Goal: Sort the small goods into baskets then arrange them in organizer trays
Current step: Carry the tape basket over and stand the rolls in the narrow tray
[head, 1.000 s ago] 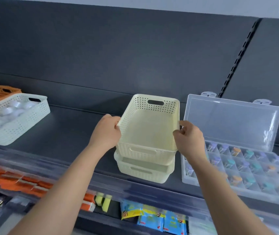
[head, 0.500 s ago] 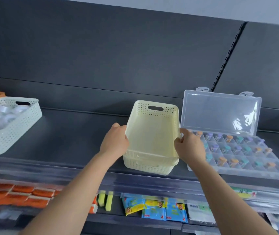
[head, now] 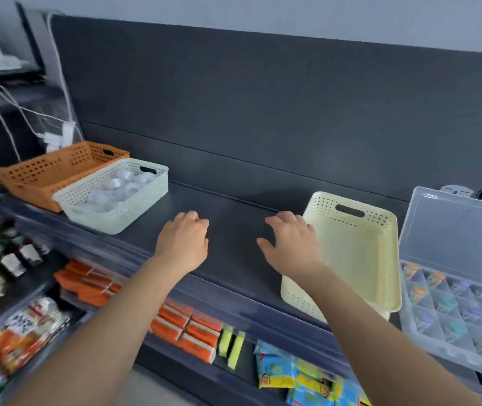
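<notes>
Hands empty: left hand (head: pixel 182 244) and right hand (head: pixel 291 247) hang loose over shelf (head: pixel 234 206). Risk: swinging left, my right forearm could nudge cream basket (head: pixel 357 259) off the near edge.

No writing can be read anywhere in this view; motion blur smears all the print. At the lower left of the frame, the white and red packets (head: pixel 30 319) carry dark brush-like characters, too blurred to make out. Above them at the left edge, the small bottles (head: pixel 11 263) wear pale labels whose print is only a smudge. Along the bottom, right of centre, the blue and yellow packets (head: pixel 278 369) show a cartoon figure and small lettering that cannot be deciphered. The white bands on the orange packs (head: pixel 188 325) on the lower shelf show no legible characters.
</notes>
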`<action>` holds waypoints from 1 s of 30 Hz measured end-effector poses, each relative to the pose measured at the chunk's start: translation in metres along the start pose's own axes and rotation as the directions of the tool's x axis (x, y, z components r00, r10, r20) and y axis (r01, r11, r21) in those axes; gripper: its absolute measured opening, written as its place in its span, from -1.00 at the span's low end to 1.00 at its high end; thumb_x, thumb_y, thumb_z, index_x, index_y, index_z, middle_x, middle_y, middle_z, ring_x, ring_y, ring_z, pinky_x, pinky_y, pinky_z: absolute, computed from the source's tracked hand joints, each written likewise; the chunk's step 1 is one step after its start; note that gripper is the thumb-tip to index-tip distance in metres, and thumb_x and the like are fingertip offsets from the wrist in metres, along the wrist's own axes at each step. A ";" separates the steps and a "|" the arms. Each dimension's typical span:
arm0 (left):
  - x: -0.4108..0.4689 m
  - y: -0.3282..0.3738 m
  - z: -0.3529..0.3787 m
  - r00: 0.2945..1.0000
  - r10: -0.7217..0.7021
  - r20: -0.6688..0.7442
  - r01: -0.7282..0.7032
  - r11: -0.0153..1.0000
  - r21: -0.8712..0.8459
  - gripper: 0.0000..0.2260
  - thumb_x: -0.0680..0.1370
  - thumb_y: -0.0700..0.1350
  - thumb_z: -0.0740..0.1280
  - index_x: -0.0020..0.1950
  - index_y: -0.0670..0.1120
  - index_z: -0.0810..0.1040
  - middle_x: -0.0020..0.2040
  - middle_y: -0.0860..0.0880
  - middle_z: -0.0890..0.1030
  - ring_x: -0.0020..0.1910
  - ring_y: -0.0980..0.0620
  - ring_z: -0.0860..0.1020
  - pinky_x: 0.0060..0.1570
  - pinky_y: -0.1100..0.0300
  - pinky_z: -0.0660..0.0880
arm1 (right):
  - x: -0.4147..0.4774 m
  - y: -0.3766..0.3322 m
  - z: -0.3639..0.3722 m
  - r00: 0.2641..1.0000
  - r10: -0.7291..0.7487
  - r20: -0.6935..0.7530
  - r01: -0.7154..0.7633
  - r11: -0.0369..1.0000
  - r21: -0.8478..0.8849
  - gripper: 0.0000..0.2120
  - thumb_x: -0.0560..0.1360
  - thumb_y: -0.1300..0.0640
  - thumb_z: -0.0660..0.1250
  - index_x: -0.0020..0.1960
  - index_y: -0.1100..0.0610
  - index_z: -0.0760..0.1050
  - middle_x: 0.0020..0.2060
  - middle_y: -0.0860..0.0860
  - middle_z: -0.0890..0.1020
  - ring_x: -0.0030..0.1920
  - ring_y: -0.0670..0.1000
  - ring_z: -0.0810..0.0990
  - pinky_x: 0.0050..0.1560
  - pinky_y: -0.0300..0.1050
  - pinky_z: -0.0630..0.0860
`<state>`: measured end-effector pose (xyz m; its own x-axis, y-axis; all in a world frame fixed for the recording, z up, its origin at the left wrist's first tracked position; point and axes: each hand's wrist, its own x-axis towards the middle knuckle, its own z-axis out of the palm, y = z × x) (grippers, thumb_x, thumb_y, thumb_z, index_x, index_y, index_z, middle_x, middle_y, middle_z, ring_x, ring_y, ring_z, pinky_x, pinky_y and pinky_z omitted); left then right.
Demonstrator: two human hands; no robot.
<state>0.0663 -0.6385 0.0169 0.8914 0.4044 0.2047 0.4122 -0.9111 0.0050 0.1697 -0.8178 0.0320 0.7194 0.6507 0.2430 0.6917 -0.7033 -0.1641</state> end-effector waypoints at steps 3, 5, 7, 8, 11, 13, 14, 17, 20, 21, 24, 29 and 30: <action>-0.008 -0.050 -0.001 0.997 -0.073 0.019 0.071 0.996 0.060 -0.75 0.58 -0.05 0.24 0.22 -0.08 0.50 0.15 -0.07 0.49 0.17 -0.08 0.45 0.11 0.06 0.45 | 0.020 -0.046 0.022 0.991 -0.101 0.091 0.103 0.994 -0.021 -0.56 0.52 -0.10 0.24 0.34 0.07 0.39 0.28 0.04 0.43 0.28 0.12 0.37 0.22 0.01 0.33; -0.012 -0.084 0.000 0.992 -0.120 0.038 0.116 0.989 0.095 -0.73 0.58 -0.06 0.23 0.26 -0.07 0.49 0.16 -0.08 0.48 0.18 -0.09 0.43 0.11 0.05 0.42 | 0.033 -0.077 0.037 0.978 -0.148 0.144 0.155 0.987 -0.039 -0.59 0.51 -0.09 0.25 0.29 0.07 0.41 0.24 0.04 0.46 0.25 0.11 0.38 0.19 -0.01 0.33; -0.015 -0.120 0.002 0.986 -0.158 0.046 0.151 0.981 0.119 -0.77 0.58 -0.09 0.24 0.21 -0.09 0.50 0.14 -0.08 0.48 0.16 -0.08 0.43 0.07 0.06 0.42 | 0.047 -0.108 0.053 0.966 -0.179 0.187 0.190 0.981 -0.044 -0.60 0.51 -0.08 0.26 0.29 0.06 0.40 0.22 0.04 0.47 0.25 0.10 0.38 0.20 -0.01 0.31; -0.016 -0.138 0.003 0.984 -0.170 0.050 0.162 0.979 0.124 -0.80 0.57 -0.11 0.24 0.16 -0.10 0.51 0.12 -0.08 0.48 0.14 -0.08 0.44 0.03 0.07 0.42 | 0.055 -0.124 0.060 0.960 -0.189 0.207 0.201 0.979 -0.040 -0.59 0.51 -0.07 0.26 0.30 0.05 0.39 0.23 0.04 0.46 0.27 0.10 0.37 0.21 -0.01 0.31; -0.014 -0.191 0.006 0.983 -0.177 0.054 0.168 0.976 0.142 -0.83 0.55 -0.15 0.24 0.11 -0.11 0.51 0.11 -0.09 0.48 0.12 -0.08 0.44 -0.02 0.09 0.41 | 0.078 -0.170 0.080 0.946 -0.209 0.249 0.224 0.974 -0.034 -0.58 0.52 -0.06 0.26 0.33 0.05 0.37 0.25 0.04 0.45 0.30 0.10 0.35 0.26 0.01 0.29; -0.009 -0.222 0.008 0.983 -0.174 0.058 0.165 0.976 0.141 -0.81 0.54 -0.16 0.24 0.13 -0.11 0.51 0.12 -0.09 0.48 0.14 -0.09 0.43 0.00 0.09 0.40 | 0.092 -0.199 0.092 0.942 -0.213 0.261 0.230 0.973 -0.036 -0.58 0.52 -0.05 0.26 0.33 0.06 0.37 0.25 0.04 0.45 0.30 0.10 0.35 0.26 0.01 0.28; -0.005 -0.237 0.009 0.983 -0.173 0.056 0.164 0.977 0.138 -0.81 0.54 -0.16 0.24 0.13 -0.11 0.51 0.12 -0.09 0.47 0.15 -0.09 0.43 0.01 0.08 0.40 | 0.099 -0.212 0.097 0.940 -0.213 0.267 0.231 0.972 -0.035 -0.58 0.52 -0.05 0.26 0.33 0.07 0.37 0.25 0.05 0.45 0.29 0.10 0.35 0.26 0.00 0.28; 0.005 -0.275 0.012 0.984 -0.168 0.055 0.160 0.978 0.136 -0.80 0.53 -0.18 0.23 0.13 -0.10 0.51 0.10 -0.09 0.47 0.13 -0.07 0.43 0.03 0.08 0.41 | 0.119 -0.244 0.110 0.939 -0.213 0.269 0.231 0.972 -0.038 -0.59 0.53 -0.04 0.25 0.33 0.07 0.37 0.22 0.06 0.47 0.28 0.11 0.36 0.24 0.00 0.29; 0.015 -0.304 0.016 0.982 -0.173 0.074 0.162 0.978 0.133 -0.73 0.50 -0.21 0.24 0.19 -0.09 0.51 0.10 -0.08 0.47 0.14 -0.07 0.43 0.05 0.08 0.45 | 0.138 -0.265 0.121 0.945 -0.212 0.247 0.225 0.974 -0.022 -0.61 0.57 0.00 0.18 0.37 0.04 0.34 0.20 0.06 0.48 0.26 0.11 0.38 0.22 0.00 0.32; 0.019 -0.312 0.017 0.981 -0.174 0.082 0.162 0.977 0.136 -0.71 0.49 -0.22 0.24 0.20 -0.09 0.50 0.09 -0.08 0.47 0.14 -0.07 0.43 0.05 0.08 0.46 | 0.145 -0.271 0.125 0.947 -0.209 0.243 0.218 0.976 -0.012 -0.62 0.58 -0.01 0.15 0.38 0.02 0.33 0.20 0.06 0.47 0.25 0.11 0.38 0.21 0.00 0.33; 0.031 -0.332 0.026 0.979 -0.182 0.093 0.170 0.977 0.131 -0.72 0.49 -0.23 0.25 0.19 -0.08 0.50 0.11 -0.08 0.48 0.13 -0.07 0.44 0.05 0.07 0.47 | 0.166 -0.282 0.139 0.954 -0.171 0.247 0.176 0.984 0.002 -0.63 0.60 -0.10 0.06 0.32 0.01 0.40 0.18 0.06 0.47 0.20 0.11 0.39 0.19 0.00 0.35; 0.054 -0.349 0.039 0.980 -0.181 0.081 0.173 0.980 0.095 -0.77 0.50 -0.25 0.24 0.14 -0.10 0.51 0.12 -0.10 0.48 0.15 -0.08 0.44 0.07 0.07 0.47 | 0.194 -0.284 0.155 0.983 -0.069 0.171 0.063 0.997 0.043 -0.69 0.54 -0.06 0.13 0.03 0.04 0.58 0.01 0.05 0.50 0.05 0.09 0.42 0.04 -0.08 0.39; 0.060 -0.350 0.041 0.980 -0.180 0.080 0.174 0.982 0.076 -0.77 0.51 -0.25 0.22 0.13 -0.11 0.51 0.12 -0.10 0.48 0.14 -0.07 0.44 0.07 0.08 0.46 | 0.198 -0.283 0.156 0.984 -0.061 0.166 0.052 0.997 0.057 -0.73 0.52 -0.03 0.16 0.02 0.04 0.59 0.00 0.04 0.50 0.05 0.08 0.43 0.02 -0.09 0.39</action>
<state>-0.0170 -0.2918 -0.0125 0.8147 0.5671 0.1213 0.5744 -0.8179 -0.0342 0.1269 -0.4454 -0.0225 0.6768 0.7306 0.0903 0.7305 -0.6512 -0.2057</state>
